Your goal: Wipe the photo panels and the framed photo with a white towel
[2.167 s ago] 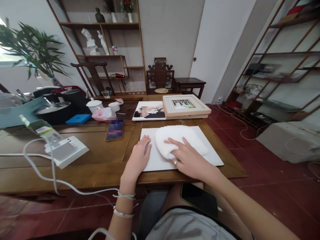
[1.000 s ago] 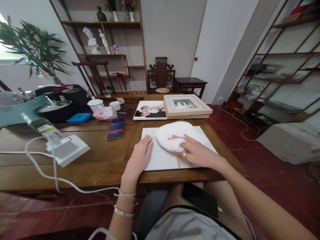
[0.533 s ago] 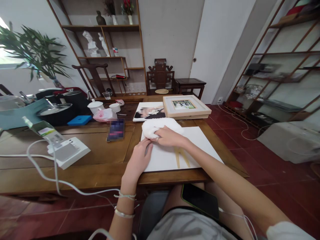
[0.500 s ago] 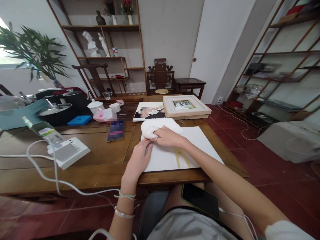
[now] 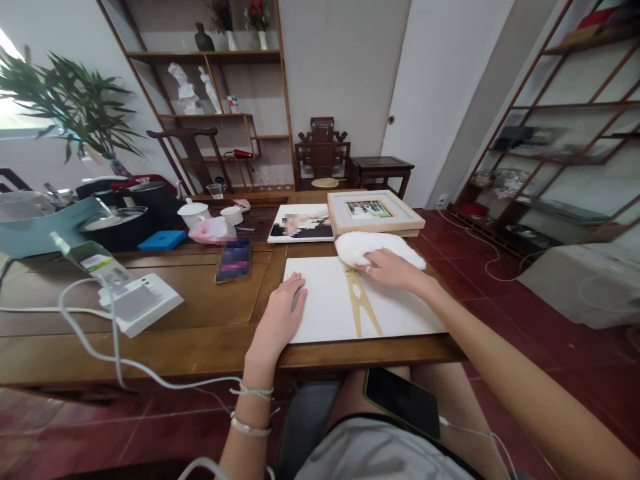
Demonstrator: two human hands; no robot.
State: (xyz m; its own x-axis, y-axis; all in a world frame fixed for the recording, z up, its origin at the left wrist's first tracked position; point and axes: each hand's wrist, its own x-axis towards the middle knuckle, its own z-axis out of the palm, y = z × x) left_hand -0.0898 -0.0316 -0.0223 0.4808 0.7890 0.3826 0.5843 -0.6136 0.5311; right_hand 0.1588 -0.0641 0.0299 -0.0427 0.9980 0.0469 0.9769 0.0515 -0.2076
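Note:
A white panel (image 5: 323,300) lies flat on the wooden table in front of me. On it is a yellow A-shaped piece (image 5: 371,314), like a frame's stand, its two legs pointing towards me. My left hand (image 5: 283,310) rests on the panel's left edge with the fingers stretched out. At the far right part of the panel, my right hand (image 5: 395,270) presses a fluffy white cloth (image 5: 360,247), fingers bunched into it. The cloth covers the panel's far right corner.
Behind the panel lie a photo print (image 5: 300,223) and a framed picture (image 5: 400,220). To the left are a phone (image 5: 233,260), an open white box (image 5: 150,303) with a cable, a blue box (image 5: 161,240) and a lidded pan (image 5: 115,223). Another phone (image 5: 403,403) lies on my lap.
My right hand has swept the white cloth from the panel's far left to its far right, uncovering the top of the yellow piece. My left hand stays at the left edge.

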